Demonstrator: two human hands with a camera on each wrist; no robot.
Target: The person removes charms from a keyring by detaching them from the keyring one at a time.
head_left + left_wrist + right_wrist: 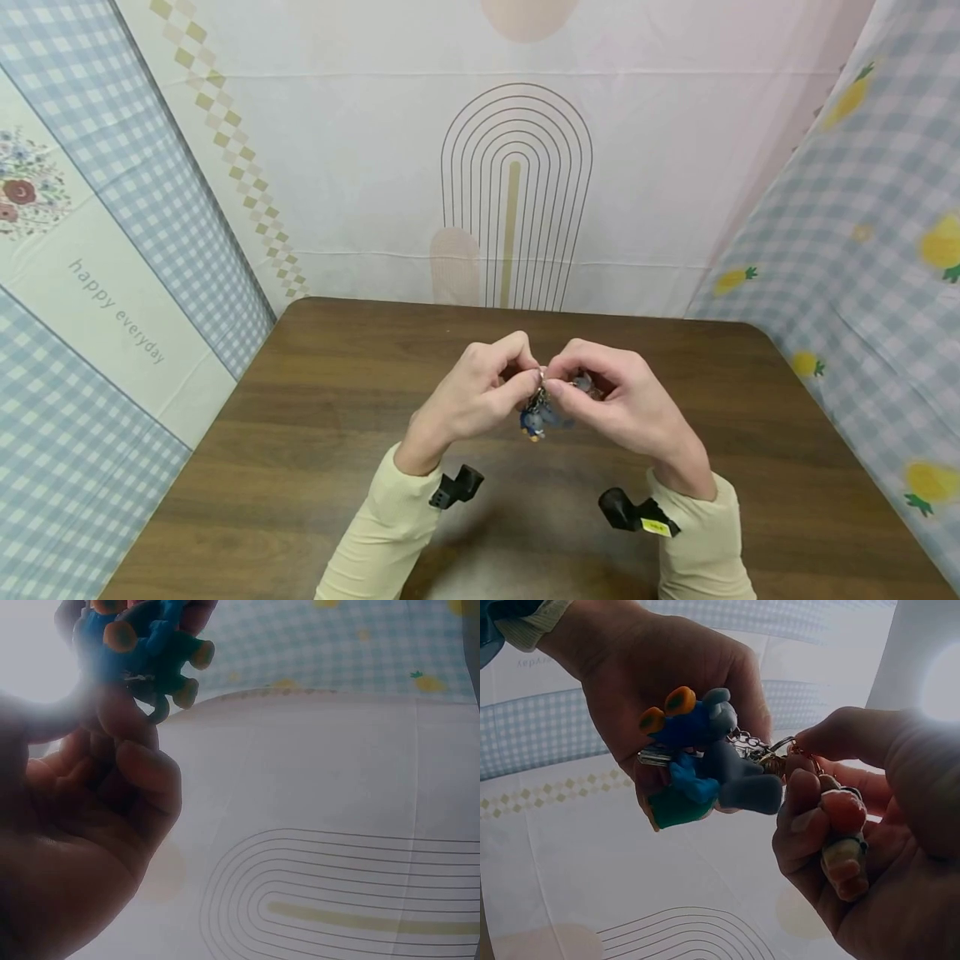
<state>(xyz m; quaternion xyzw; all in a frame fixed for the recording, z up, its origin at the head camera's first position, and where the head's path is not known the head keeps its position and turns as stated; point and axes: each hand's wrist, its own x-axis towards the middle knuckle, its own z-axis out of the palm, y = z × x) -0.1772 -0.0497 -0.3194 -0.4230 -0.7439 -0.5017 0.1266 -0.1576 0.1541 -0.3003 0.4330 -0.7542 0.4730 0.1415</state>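
Observation:
Both hands are raised over the table with fingertips meeting at a metal key ring (782,744). The left hand (480,392) pinches its side of the ring between thumb and fingers. Below these fingers hangs a bunch of blue, grey and green toy figure charms (720,769) with orange feet, on small silver chains; it shows blue and grey in the head view. The right hand (618,396) pinches the gold-coloured fitting (810,754) of a red and beige figure charm (845,847), which lies against its curled fingers. Fingertips partly hide the join between ring and fitting.
A brown wooden table (300,467) lies under the hands. Behind it hangs a white cloth (360,167) with an arch print. Blue checked cloths stand at the left (217,275) and right (885,333). Black wrist cameras (457,486) sit on both cream sleeves (390,525).

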